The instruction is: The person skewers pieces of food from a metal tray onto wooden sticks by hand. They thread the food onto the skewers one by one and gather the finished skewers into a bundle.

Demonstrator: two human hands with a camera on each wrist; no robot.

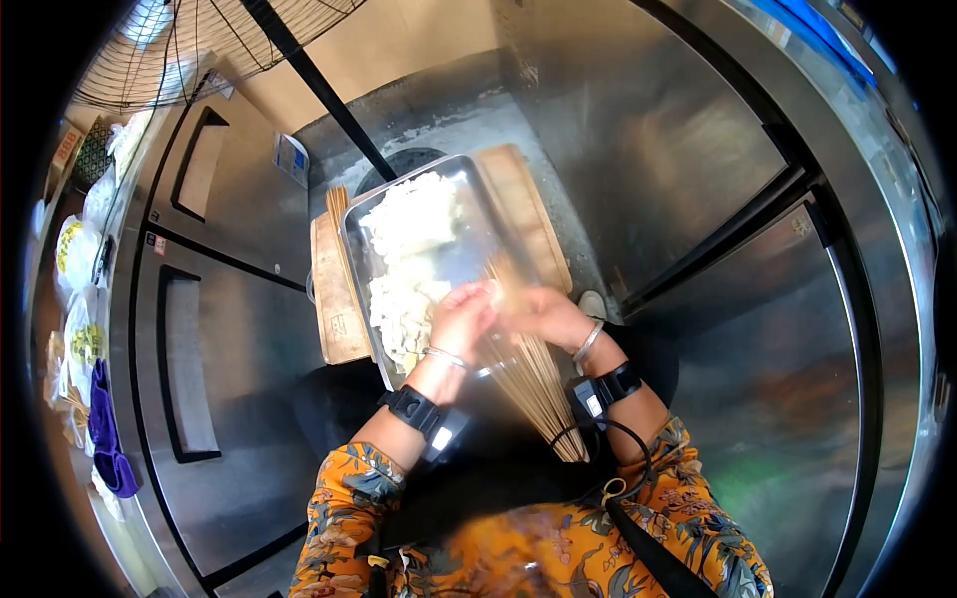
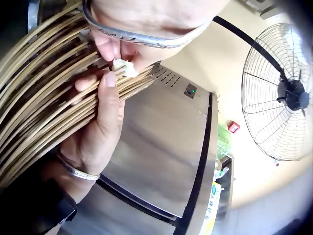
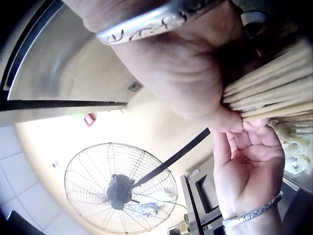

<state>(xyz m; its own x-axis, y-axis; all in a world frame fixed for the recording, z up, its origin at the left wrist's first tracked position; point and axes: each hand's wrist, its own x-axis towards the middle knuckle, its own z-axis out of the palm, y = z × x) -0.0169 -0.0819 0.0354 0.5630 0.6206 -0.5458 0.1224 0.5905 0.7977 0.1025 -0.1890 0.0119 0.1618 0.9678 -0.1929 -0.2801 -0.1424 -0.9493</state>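
My right hand (image 1: 550, 317) grips a thick bundle of bamboo skewers (image 1: 533, 389), its thumb (image 2: 110, 90) laid along them in the left wrist view. The bundle fans back toward my lap. Between the fingertips of my left hand (image 1: 464, 317) is a small white chunk of food (image 2: 125, 68), pinched right at the skewers' tips. In the right wrist view the left palm (image 3: 249, 183) faces up beside the skewer ends. Below both hands lies a metal tray (image 1: 483, 224) with heaps of white chunks (image 1: 414, 214) along its left side.
The tray sits on a wooden board (image 1: 528, 209), with more skewers (image 1: 339, 214) along its left edge. Steel refrigerator cabinets (image 1: 698, 130) stand close on both sides. A wire fan (image 2: 293, 90) stands at the back. Bagged goods (image 1: 85, 329) line the far left.
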